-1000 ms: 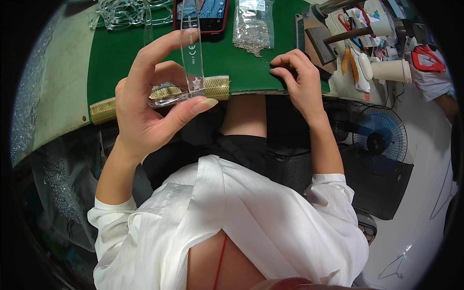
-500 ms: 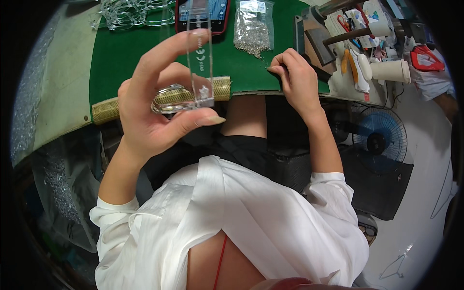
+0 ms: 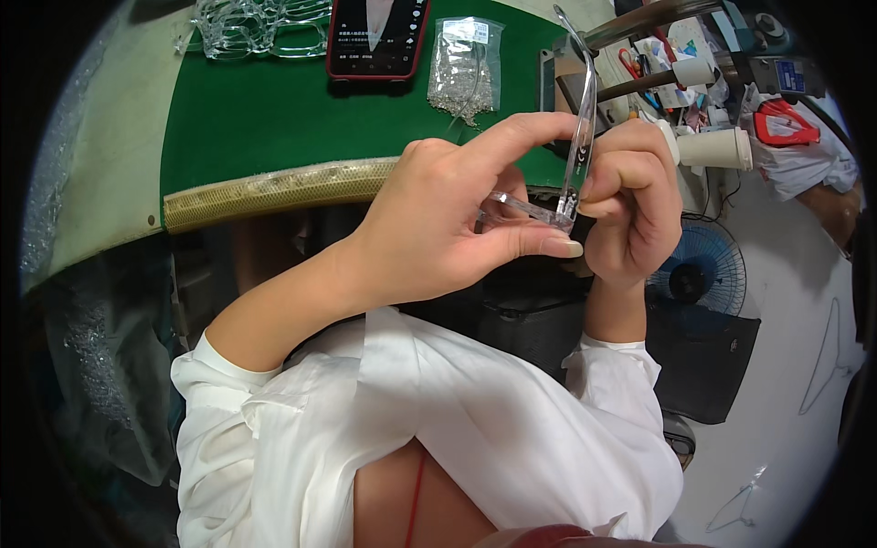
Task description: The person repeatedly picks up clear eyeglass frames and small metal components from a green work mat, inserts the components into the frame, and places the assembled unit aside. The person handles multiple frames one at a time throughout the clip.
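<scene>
A clear plastic eyeglass frame (image 3: 580, 151) is in my left hand (image 3: 438, 224), gripped between thumb and fingers near the hinge corner. One temple arm stands up from that corner, its curved tip toward the far right. The lens rims are mostly hidden behind my left fingers. My right hand (image 3: 637, 196) is closed in a pinch right beside the hinge; whatever sits between its fingertips is too small to make out. Beyond my hands, a clear bag (image 3: 466, 66) with tiny silvery metal parts lies on the green mat (image 3: 274, 110), some spilled at its mouth.
Several clear eyeglass frames (image 3: 260, 27) lie piled at the far left, beside a phone (image 3: 376, 41) with a lit screen. A gold patterned strip (image 3: 283, 194) lines the near table edge. At right stand a metal bench tool (image 3: 653, 23), a white cup (image 3: 717, 148) and a floor fan (image 3: 690, 269).
My left hand has carried the eyeglass frame to the right. My right hand has lifted off the mat by the spilled metal parts and come to the hinge.
</scene>
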### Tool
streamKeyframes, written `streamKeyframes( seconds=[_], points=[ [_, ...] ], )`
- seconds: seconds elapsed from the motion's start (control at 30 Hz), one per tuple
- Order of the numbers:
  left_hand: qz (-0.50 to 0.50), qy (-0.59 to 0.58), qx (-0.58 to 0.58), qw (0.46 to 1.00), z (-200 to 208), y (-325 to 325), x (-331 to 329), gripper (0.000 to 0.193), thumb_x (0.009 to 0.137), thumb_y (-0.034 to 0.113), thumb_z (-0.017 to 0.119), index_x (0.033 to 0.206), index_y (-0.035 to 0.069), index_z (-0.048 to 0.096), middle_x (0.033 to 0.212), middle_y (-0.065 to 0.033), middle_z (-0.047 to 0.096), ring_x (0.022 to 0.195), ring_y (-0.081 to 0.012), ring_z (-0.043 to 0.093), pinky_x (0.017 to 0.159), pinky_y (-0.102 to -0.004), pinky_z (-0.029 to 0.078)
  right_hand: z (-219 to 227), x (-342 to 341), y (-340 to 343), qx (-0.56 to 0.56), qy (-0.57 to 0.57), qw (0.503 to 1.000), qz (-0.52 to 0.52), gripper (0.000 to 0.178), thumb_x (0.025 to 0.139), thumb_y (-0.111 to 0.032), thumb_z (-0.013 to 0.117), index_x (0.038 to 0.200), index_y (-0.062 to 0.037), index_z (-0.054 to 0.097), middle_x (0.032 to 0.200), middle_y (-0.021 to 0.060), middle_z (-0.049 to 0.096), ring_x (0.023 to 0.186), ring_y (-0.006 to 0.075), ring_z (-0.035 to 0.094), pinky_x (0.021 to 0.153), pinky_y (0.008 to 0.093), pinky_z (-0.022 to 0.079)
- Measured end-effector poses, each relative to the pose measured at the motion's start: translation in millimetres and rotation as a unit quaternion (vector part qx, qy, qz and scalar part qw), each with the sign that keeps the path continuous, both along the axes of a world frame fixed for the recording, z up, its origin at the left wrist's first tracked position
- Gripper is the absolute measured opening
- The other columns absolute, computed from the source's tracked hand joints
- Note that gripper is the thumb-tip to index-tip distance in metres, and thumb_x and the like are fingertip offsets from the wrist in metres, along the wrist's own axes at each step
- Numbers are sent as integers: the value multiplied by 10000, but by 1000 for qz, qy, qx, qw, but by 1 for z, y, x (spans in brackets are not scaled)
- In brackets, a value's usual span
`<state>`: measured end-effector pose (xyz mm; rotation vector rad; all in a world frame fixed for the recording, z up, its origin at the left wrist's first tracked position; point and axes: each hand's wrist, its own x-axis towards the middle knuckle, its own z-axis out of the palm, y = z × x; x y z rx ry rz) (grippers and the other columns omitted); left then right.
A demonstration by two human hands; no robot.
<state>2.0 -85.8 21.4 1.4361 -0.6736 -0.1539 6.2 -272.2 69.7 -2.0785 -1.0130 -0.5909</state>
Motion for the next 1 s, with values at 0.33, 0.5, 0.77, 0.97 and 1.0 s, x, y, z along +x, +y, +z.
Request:
streamKeyframes(
  seconds=[0.33, 0.5, 0.77, 0.97, 1.0],
  points=[
    [15, -33, -2, 999, -4, -2, 2, 659, 693, 46, 780, 1287, 21, 496, 750, -54, 645, 620, -86, 620, 596, -216, 483, 0, 2, 1, -5, -5, 1000, -3, 176, 768, -161, 699, 754, -8, 612, 717, 61, 567, 648, 171, 535, 535, 258, 402],
    [7, -16, 4, 1000, -5, -1, 3, 654, 692, 49, 782, 1282, 18, 502, 786, -57, 651, 629, -88, 626, 599, -215, 489, -1, 3, -1, -7, 11, 1000, 3, 190, 771, -175, 705, 755, -8, 617, 723, 58, 565, 640, 158, 529, 533, 249, 398],
    [8, -8, -3, 1000, -5, -1, 3, 657, 689, 41, 783, 1284, 16, 504, 857, -52, 658, 634, -77, 614, 598, -214, 488, -6, 4, -2, 23, 28, 999, 17, 215, 779, -188, 708, 780, 7, 618, 748, 79, 561, 649, 150, 526, 541, 239, 393],
    [-5, 18, -9, 1000, -4, 0, 2, 655, 695, 23, 775, 1289, 14, 497, 807, -44, 648, 635, -63, 607, 597, -204, 480, -7, 5, -3, 30, 27, 999, 27, 184, 775, -150, 708, 785, 12, 622, 751, 75, 563, 648, 150, 523, 540, 239, 391],
    [-10, 24, -10, 1000, -4, 0, 2, 655, 696, 20, 773, 1289, 14, 496, 794, -43, 645, 635, -60, 605, 598, -202, 478, -7, 6, -3, 32, 29, 999, 30, 179, 774, -145, 707, 787, 13, 624, 752, 76, 564, 649, 150, 522, 539, 239, 389]
  ],
)
